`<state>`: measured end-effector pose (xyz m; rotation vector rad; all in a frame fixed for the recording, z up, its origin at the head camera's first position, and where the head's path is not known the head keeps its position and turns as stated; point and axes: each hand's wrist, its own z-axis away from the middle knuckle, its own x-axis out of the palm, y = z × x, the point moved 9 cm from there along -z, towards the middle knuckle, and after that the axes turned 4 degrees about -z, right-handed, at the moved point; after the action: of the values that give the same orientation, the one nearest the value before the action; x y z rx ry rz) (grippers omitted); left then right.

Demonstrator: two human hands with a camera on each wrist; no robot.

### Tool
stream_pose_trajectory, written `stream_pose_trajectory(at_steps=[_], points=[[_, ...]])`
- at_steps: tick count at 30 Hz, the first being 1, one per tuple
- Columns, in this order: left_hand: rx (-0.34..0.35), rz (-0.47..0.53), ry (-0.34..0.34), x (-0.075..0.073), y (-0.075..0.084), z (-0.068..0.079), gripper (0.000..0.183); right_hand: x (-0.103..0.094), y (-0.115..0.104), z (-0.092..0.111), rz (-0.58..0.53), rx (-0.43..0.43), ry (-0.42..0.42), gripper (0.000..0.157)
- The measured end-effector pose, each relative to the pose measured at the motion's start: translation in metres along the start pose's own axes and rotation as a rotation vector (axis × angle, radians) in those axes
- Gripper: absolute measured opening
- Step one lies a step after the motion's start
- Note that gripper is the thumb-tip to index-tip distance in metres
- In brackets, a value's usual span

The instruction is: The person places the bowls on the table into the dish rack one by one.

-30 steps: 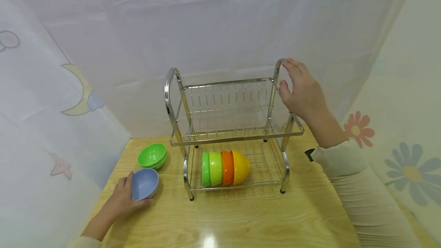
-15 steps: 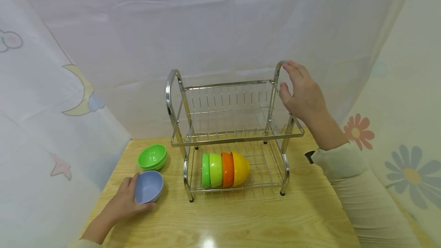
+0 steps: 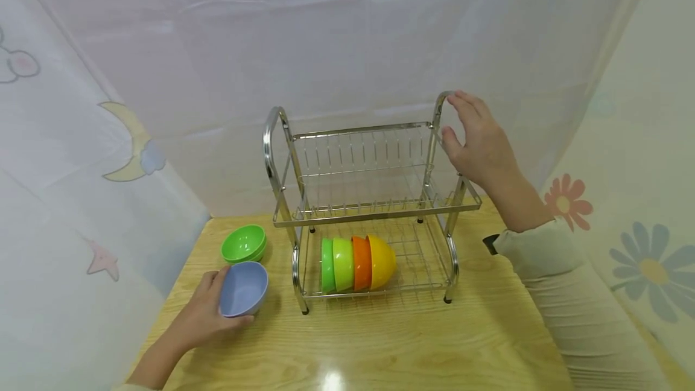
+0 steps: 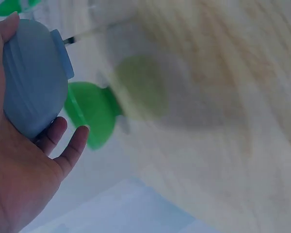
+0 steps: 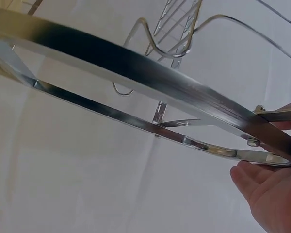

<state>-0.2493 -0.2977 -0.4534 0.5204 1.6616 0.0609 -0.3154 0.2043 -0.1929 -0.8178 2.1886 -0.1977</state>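
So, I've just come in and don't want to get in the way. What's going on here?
A person is handling a blue bowl with the left hand; it looks raised off the table. The right hand touches the right end of a metal dish rack. On the rack's lower tier, green, lime, orange and yellow bowls lie nested on their sides. Another green bowl, perhaps two nested, sits left of the rack.

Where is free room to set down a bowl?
Bare: the upper tier; the lower tier between the yellow bowl and the right front leg; the table in front of the rack. Crowded: left of the rack, where the left hand holds the blue bowl near a green bowl.
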Motion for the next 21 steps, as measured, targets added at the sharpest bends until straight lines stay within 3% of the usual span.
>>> stream_pose_trajectory(at_steps=[4,6,8,10,13,15,18,20,21], points=[[0.021,0.009,0.037,-0.019,0.014,0.000,0.124,0.002,-0.001,0.003,-0.080,0.035,-0.059,0.060],[0.028,0.022,0.053,-0.028,0.023,0.000,0.125,-0.002,-0.008,0.010,-0.101,0.024,-0.034,0.061],[0.029,0.048,0.061,-0.035,0.035,0.001,0.126,-0.010,-0.025,0.023,-0.135,-0.046,0.060,0.058],[0.038,0.093,0.071,-0.042,0.050,0.003,0.128,-0.021,-0.047,0.042,-0.197,-0.147,0.208,0.051],[0.067,0.161,0.088,-0.047,0.077,0.004,0.129,-0.029,-0.087,0.079,-0.348,-0.336,0.416,0.045],[0.108,0.192,0.101,-0.048,0.097,0.004,0.130,-0.025,-0.109,0.104,-0.483,-0.453,0.483,0.045],[0.161,0.208,0.114,-0.046,0.123,0.002,0.132,-0.002,-0.131,0.133,-0.684,-0.592,0.428,0.038],[0.180,0.221,0.114,-0.043,0.138,-0.002,0.133,0.020,-0.136,0.146,-0.823,-0.598,0.299,0.036],[0.189,0.231,0.114,-0.041,0.146,-0.004,0.133,0.032,-0.136,0.150,-0.876,-0.562,0.225,0.037]])
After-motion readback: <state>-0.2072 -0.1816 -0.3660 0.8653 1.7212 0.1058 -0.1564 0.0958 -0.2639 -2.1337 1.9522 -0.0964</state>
